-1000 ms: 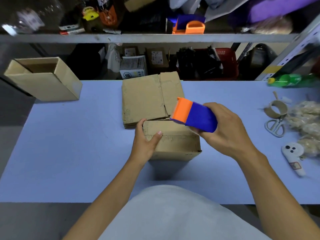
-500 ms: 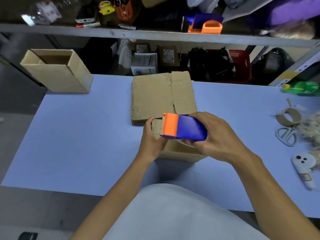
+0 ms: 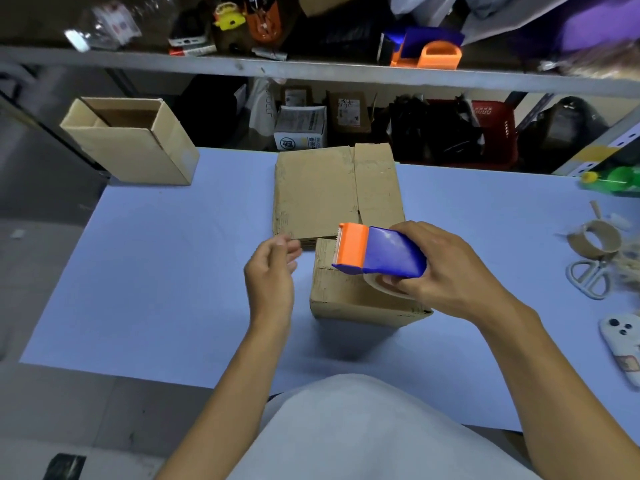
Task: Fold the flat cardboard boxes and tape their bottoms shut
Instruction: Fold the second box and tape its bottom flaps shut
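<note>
Folded cardboard box (image 3: 349, 292) stands at centre of the blue worktop (image 3: 166, 271), closed flaps facing up. The right hand (image 3: 446, 271) grasps a tape dispenser (image 3: 379, 251) with a blue body and an orange cutter head; the roll of clear tape shows beneath the body, and the dispenser is over the top face of the box with the cutter head pointing to 9 o'clock. Whether the cutter edge touches the cardboard cannot be told.

The left hand (image 3: 273, 268) is just beside the box at its 9 o'clock side, fingers loosely curled, holding nothing and not in contact with the box.

A stack of flat cardboard boxes (image 3: 332, 192) lies at 12 o'clock from the folded box, its near edge directly behind it. An assembled open-top box (image 3: 135, 143) stands at the 10 o'clock corner of the worktop, well apart from the others.

At 3 o'clock near the worktop edge: an empty tape core (image 3: 594, 240), white-handled scissors (image 3: 588, 275) just beside it, and a white phone case (image 3: 623, 344) nearer the person. A green bottle (image 3: 620, 180) lies at 2 o'clock.
</note>
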